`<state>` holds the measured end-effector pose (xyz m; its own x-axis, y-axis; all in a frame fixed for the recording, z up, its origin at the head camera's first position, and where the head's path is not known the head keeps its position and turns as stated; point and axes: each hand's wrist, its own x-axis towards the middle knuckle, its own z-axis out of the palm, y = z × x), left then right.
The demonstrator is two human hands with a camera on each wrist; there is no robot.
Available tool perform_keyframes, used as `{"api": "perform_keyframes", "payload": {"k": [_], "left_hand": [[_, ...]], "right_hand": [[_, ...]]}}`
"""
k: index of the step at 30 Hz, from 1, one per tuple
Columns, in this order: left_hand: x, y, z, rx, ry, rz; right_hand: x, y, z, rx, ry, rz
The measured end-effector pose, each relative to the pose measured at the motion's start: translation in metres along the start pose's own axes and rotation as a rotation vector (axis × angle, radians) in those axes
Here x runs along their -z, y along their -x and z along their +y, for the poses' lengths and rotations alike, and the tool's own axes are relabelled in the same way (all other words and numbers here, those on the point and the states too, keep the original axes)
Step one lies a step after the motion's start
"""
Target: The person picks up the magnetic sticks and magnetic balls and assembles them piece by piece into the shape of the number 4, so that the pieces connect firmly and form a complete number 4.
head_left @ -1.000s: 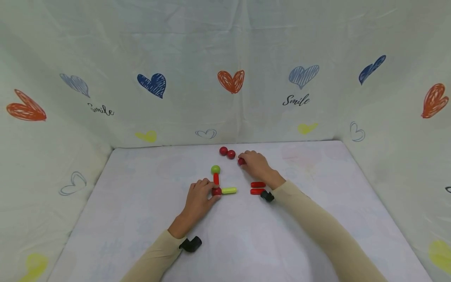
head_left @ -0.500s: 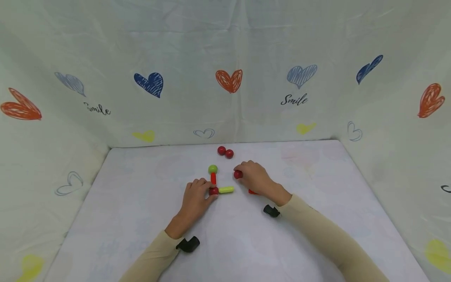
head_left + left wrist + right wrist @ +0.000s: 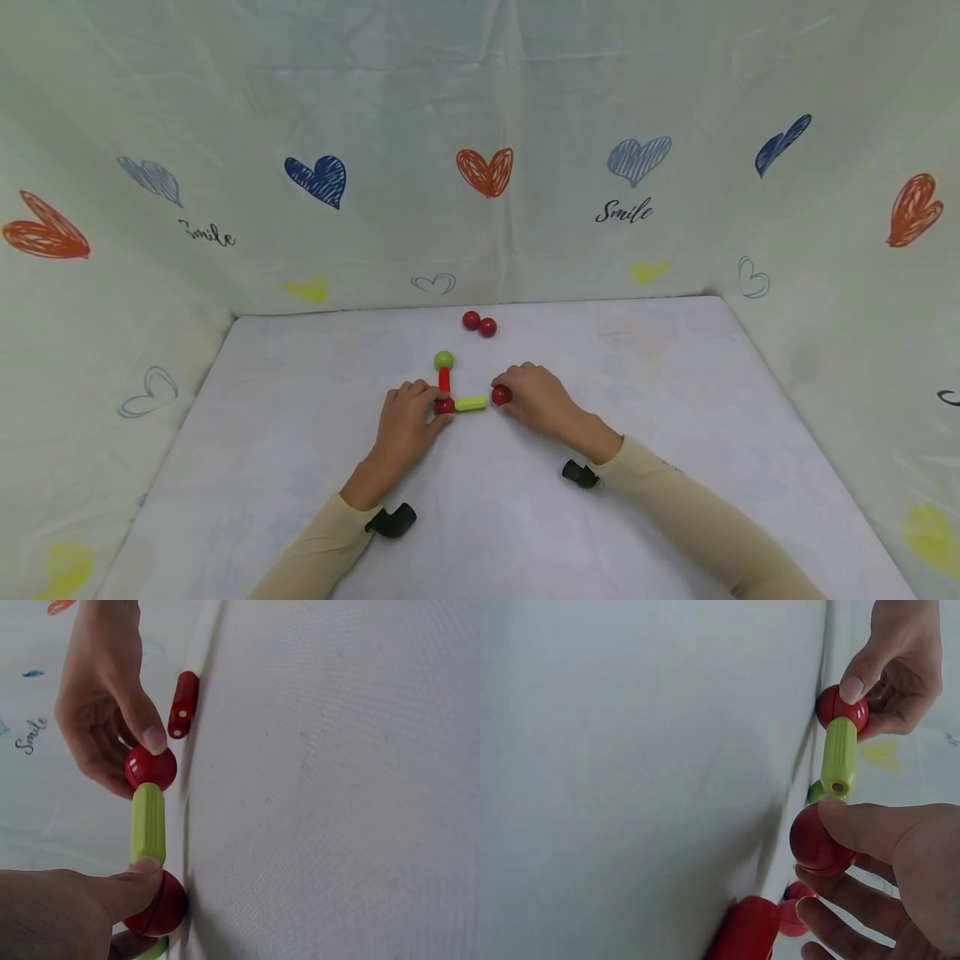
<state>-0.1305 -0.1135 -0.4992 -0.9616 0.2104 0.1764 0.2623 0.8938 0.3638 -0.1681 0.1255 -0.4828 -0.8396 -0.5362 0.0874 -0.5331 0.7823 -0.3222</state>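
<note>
My left hand (image 3: 403, 427) pinches a red ball (image 3: 446, 407) on the table. From this ball a yellow-green rod (image 3: 471, 403) points right and a red rod (image 3: 444, 379) points away, with a green ball (image 3: 443, 359) at its far end. Between thumb and fingers, my right hand (image 3: 542, 403) holds another red ball (image 3: 501, 395) just beyond the rod's free right end. A narrow gap separates the two in the head view. The right wrist view shows a hole in the rod's end face (image 3: 838, 787).
Two more red balls (image 3: 487, 327) lie together near the table's back edge. Two loose red rods (image 3: 184, 697) lie side by side beyond my right hand in the left wrist view; in the head view that hand hides them. White cloth walls printed with hearts surround the table (image 3: 300, 375).
My right hand has brought its red ball from near the back balls toward me, close to the rod's end. The left hand and its joined pieces have shifted slightly left in view.
</note>
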Motion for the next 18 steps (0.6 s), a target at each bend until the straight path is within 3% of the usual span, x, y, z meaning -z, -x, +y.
{"api": "perform_keyframes", "payload": {"k": [7, 18], "left_hand": [[0.0011, 0.0018, -0.0019, 0.018, -0.011, -0.008], [0.0016, 0.0036, -0.0045, 0.023, 0.004, -0.005]], "right_hand": [[-0.0045, 0.0029, -0.0069, 0.037, -0.045, 0.031], [-0.0096, 0.0041, -0.0093, 0.032, -0.053, 0.012]]}}
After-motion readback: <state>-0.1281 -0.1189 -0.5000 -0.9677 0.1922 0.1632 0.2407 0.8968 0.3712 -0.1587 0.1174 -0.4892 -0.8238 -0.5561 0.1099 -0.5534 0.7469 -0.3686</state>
